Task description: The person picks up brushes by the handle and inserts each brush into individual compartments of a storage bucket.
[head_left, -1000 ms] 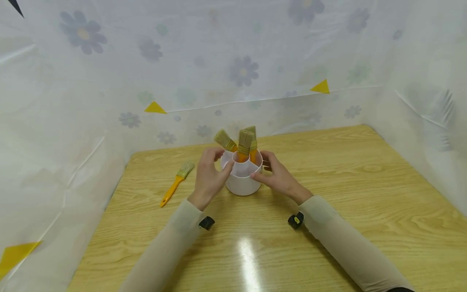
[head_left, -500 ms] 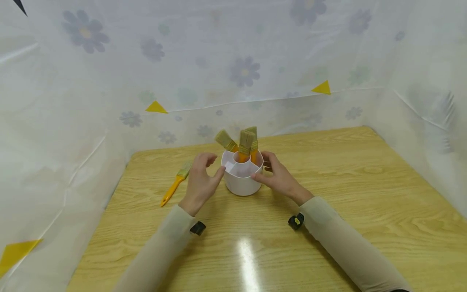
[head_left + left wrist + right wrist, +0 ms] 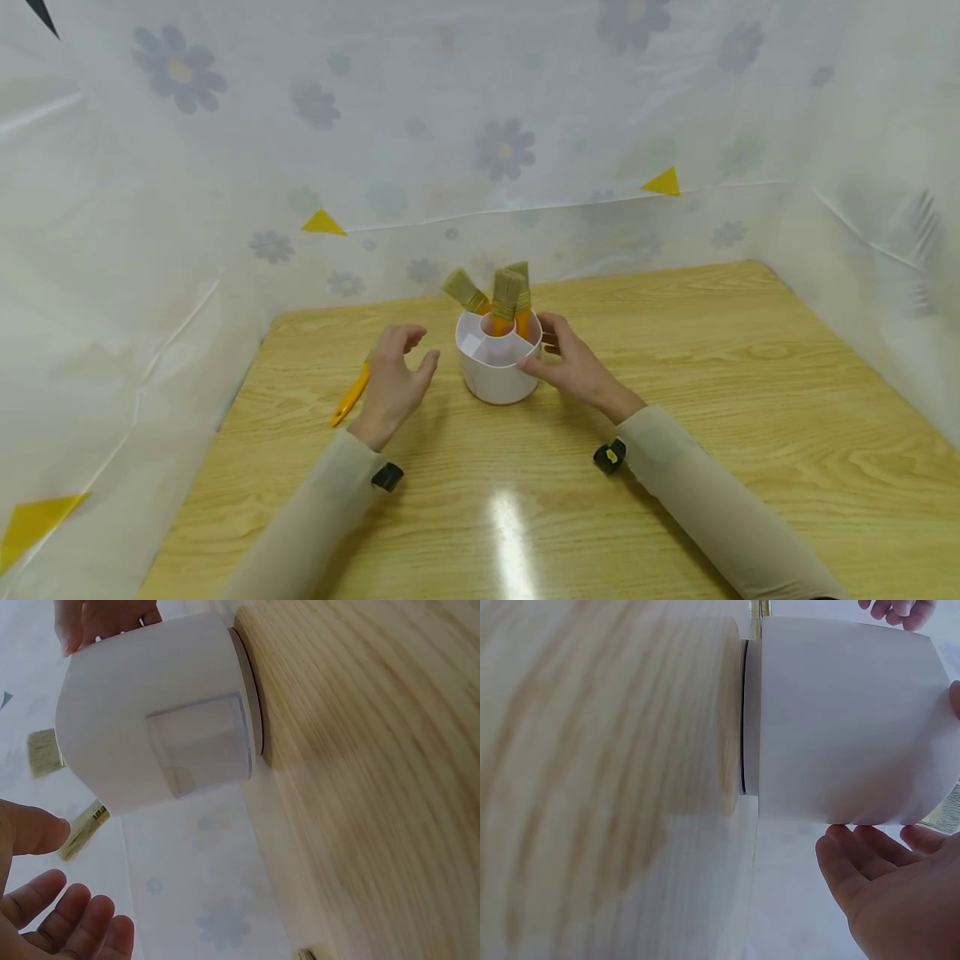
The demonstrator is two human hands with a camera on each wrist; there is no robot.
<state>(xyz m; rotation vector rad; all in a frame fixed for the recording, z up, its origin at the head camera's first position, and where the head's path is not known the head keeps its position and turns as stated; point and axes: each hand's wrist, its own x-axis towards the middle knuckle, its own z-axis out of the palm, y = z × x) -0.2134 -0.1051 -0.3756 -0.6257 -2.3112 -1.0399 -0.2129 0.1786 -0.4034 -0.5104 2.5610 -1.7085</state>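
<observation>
A white round holder [image 3: 501, 383] with inner compartments stands upright on the table. Three paintbrushes lean in it bristles up, among them one paintbrush [image 3: 507, 293] at the centre. My right hand [image 3: 573, 367] grips the holder's right side, thumb at the front rim and fingertips [image 3: 841, 829] against the wall. Apart from the holder, to its left, hovers my left hand [image 3: 395, 385], thumb and fingers spread with nothing between them. Beneath and beside that hand lies another paintbrush [image 3: 351, 395] with an orange handle; its bristles are hidden by the hand in the head view.
The wood-grain table [image 3: 720, 400] extends on both sides of the holder. White flower-printed sheeting [image 3: 420, 108] hangs behind and at the sides, with yellow triangles such as the triangle [image 3: 324, 222]. In the left wrist view a clear rectangular panel [image 3: 202, 746] shows on the holder's wall.
My left hand has let go of the holder's left rim and moved left and a little nearer, over the lying paintbrush. The right hand and the holder have stayed in place.
</observation>
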